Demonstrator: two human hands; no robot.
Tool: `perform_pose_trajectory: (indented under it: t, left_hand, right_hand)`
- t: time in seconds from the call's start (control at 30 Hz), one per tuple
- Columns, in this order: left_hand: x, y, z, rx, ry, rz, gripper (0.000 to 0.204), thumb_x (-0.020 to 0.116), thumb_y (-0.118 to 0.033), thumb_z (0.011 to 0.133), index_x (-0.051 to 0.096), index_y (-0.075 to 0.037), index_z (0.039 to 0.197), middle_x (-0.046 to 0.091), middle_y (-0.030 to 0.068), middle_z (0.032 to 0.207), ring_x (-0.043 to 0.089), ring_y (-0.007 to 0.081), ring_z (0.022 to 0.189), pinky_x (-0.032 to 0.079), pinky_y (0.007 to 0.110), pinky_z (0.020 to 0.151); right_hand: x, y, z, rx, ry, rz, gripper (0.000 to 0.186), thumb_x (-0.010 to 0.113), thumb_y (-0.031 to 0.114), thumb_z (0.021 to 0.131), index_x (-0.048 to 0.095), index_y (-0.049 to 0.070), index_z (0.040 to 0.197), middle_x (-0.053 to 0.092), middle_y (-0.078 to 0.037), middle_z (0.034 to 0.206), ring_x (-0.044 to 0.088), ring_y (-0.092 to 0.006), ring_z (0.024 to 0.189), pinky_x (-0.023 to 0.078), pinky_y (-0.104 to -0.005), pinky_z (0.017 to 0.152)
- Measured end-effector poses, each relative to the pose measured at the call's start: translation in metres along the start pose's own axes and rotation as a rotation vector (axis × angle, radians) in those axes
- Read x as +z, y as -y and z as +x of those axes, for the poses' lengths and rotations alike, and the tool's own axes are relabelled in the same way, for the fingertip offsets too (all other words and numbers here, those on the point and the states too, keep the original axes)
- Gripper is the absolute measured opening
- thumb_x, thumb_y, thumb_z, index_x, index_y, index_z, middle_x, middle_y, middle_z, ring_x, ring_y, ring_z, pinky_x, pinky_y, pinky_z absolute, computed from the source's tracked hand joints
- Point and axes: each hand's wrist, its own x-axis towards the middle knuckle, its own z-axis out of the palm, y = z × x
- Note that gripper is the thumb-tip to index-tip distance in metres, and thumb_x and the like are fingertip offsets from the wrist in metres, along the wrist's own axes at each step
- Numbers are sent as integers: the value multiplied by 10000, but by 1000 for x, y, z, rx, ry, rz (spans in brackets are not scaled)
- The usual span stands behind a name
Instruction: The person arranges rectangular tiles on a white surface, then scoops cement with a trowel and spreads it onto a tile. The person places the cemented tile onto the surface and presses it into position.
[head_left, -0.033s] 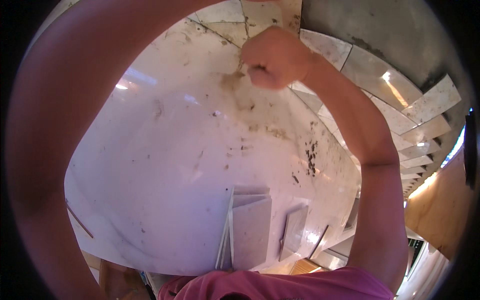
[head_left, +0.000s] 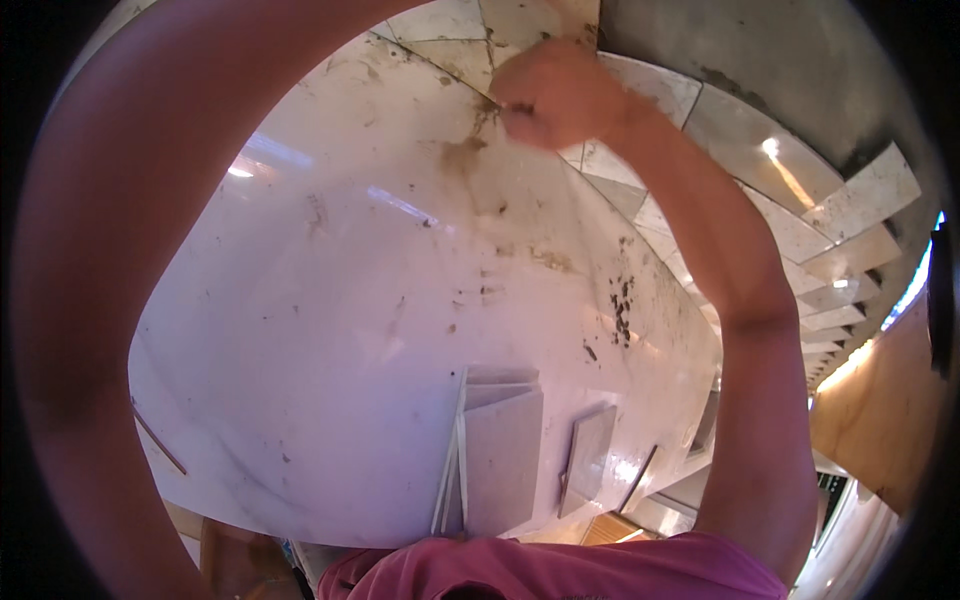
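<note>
My right hand (head_left: 556, 97) is closed in a fist at the far side of the white marbled slab (head_left: 330, 290), beside its seam with the wall tiles (head_left: 640, 92). The fingers curl inward and are slightly blurred, so whatever they may hold is hidden. Brown smears (head_left: 462, 158) lie on the slab just below the fist. My left arm (head_left: 90, 270) arches up the left side and leaves the view at the top edge, with the left hand beyond the frame.
Several cut tile pieces (head_left: 503, 460) are stacked on the near part of the slab. Another tile piece (head_left: 590, 458) lies to their right, near a thin dark strip (head_left: 638, 480). Dark crumbs (head_left: 621, 310) dot the right side. Bare grey wall (head_left: 760, 60) shows above the stepped tiles.
My right fist has shifted slightly up, away from me, along the tile seam. The left arm and the tile pieces look about the same.
</note>
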Motion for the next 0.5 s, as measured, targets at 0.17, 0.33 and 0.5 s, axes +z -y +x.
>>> perform_pose_trajectory:
  t: [0.17, 0.33, 0.5]
  left_hand:
    - [0, 6, -9, -124, -108, -106, 217, 703, -148, 849, 739, -12, 1014, 701, 222, 1021, 676, 426, 975, 540, 493, 854]
    - [34, -28, -72, -607, -120, -455, 348, 704, -367, 911, 687, -20, 915, 719, 146, 811, 695, 352, 759, 529, 482, 712]
    - [84, -63, -110, -890, 263, -767, 342, 659, -346, 922, 748, -17, 893, 745, 195, 953, 711, 382, 929, 549, 476, 820]
  right_hand:
    - [-22, -5, -8, 10, -126, 132, 212, 586, 190, 740, 501, 22, 644, 504, -151, 597, 487, -371, 578, 401, -468, 549]
    - [-62, 19, -47, 172, -461, 450, 260, 580, 150, 776, 399, 4, 659, 389, -127, 634, 406, -278, 566, 300, -420, 530]
    - [-78, 15, -29, -31, -245, 265, 162, 562, 172, 731, 489, 36, 682, 492, -108, 667, 422, -348, 592, 345, -438, 530]
